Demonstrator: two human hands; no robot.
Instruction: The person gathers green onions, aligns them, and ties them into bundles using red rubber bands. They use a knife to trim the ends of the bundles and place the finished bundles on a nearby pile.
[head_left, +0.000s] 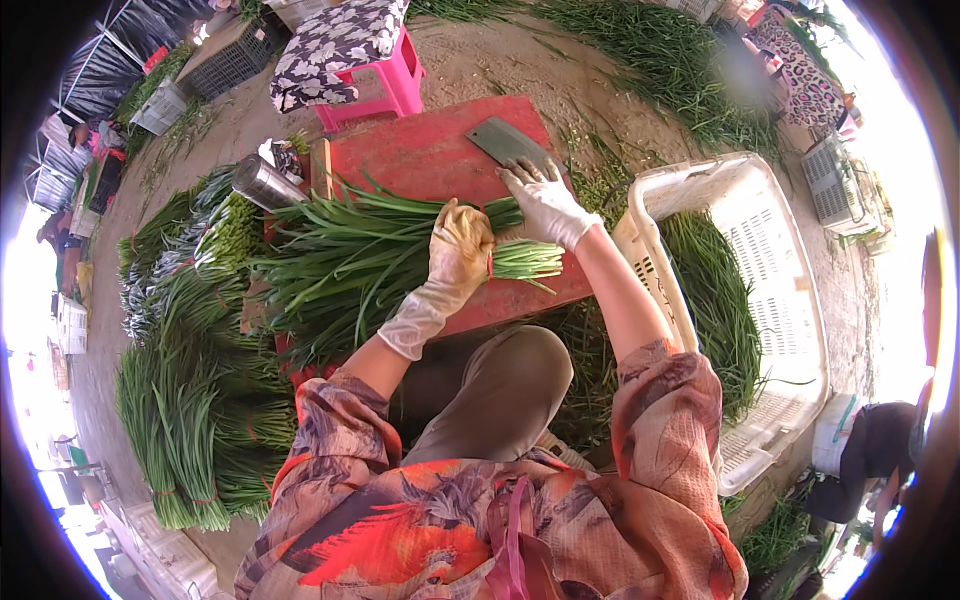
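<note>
My left hand (461, 240), in a stained whitish glove, is closed around a bunch of green garlic chives (352, 255) lying across a red board (420, 154). A red band shows beside it, near the pale cut stems pointing right. My right hand (541, 199), also gloved, is spread flat at the far right of the board. Its fingertips reach the handle end of a dark cleaver (510, 142); whether they grip it cannot be told. Dark green leaves show between the two hands.
Banded chive bundles (180, 397) are heaped at left, beside a metal cylinder (266, 184). A white plastic crate (787, 300) holding chives stands at right. Beyond the board is a pink stool (382, 79) with a floral cover. Loose chives (660, 60) and other people are farther off.
</note>
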